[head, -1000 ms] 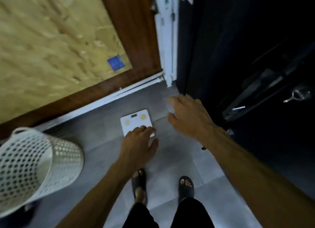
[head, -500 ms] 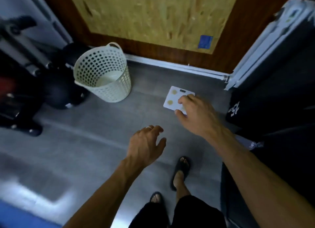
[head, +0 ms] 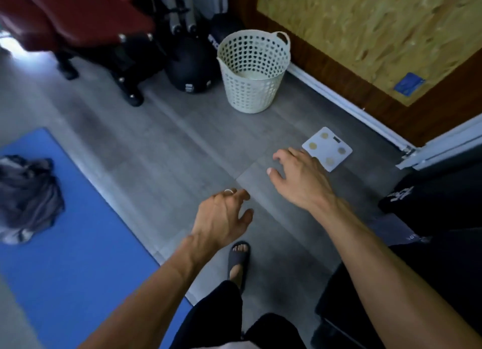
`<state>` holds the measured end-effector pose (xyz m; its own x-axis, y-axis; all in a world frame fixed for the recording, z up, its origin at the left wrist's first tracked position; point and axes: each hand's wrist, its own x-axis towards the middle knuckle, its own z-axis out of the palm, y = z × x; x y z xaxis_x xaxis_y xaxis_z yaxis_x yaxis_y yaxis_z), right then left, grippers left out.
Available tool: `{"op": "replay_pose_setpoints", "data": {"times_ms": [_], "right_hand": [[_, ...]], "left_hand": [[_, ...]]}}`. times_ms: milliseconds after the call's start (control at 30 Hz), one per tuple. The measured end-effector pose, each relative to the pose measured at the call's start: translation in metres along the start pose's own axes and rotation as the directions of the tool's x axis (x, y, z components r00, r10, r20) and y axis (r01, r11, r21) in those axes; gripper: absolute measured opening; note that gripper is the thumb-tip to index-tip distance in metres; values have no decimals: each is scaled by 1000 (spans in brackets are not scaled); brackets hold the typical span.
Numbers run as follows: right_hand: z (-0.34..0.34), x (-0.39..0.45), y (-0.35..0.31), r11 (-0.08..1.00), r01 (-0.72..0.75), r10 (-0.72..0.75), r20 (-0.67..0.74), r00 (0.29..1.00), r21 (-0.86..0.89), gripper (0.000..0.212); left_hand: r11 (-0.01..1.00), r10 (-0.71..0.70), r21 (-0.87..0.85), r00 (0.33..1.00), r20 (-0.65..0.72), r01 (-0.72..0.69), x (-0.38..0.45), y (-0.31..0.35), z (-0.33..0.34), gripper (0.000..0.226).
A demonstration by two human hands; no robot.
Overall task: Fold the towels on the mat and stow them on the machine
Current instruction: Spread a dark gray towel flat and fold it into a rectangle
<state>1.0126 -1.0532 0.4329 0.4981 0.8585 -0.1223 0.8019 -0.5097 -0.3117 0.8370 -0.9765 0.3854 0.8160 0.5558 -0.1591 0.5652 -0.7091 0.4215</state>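
head cam shows bare grey floor [head: 161, 150] between mat [head: 65, 244] edge and basket [head: 254, 72], both hands, left hand [head: 221, 218] and right hand [head: 300, 179], loose and holding nothing, crumpled towels [head: 26, 192] on the mat well left of them.

Left hand [head: 221, 218] and right hand [head: 300, 179] reach forward, fingers loosely spread, empty.

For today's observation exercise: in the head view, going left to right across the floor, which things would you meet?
Crumpled grey towel on the blue mat → left hand → white perforated basket → right hand → white bathroom scale.
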Motion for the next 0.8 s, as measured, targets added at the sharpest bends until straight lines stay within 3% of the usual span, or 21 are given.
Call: {"op": "replay_pose_setpoints", "data": {"times_ms": [167, 333, 600, 800], "right_hand": [[36, -65, -78, 981, 195, -195, -2, 981, -1, 36], [78, -142, -168, 943, 330, -331, 112, 937, 29, 36], [159, -254, -334, 815, 574, -576, 241, 781, 86, 35], [233, -353, -481, 722, 685, -682, 274, 678, 100, 35]], "left_hand": [[989, -145, -23, 987, -72, 144, -127, -32, 10, 36], [947, -317, -70, 947, -62, 312, -271, -64, 9, 36], [806, -587, -199, 796, -148, 558, -476, -133, 14, 33], [709, -702, -271, 688, -184, 651, -638, -212, 17, 34]]}}
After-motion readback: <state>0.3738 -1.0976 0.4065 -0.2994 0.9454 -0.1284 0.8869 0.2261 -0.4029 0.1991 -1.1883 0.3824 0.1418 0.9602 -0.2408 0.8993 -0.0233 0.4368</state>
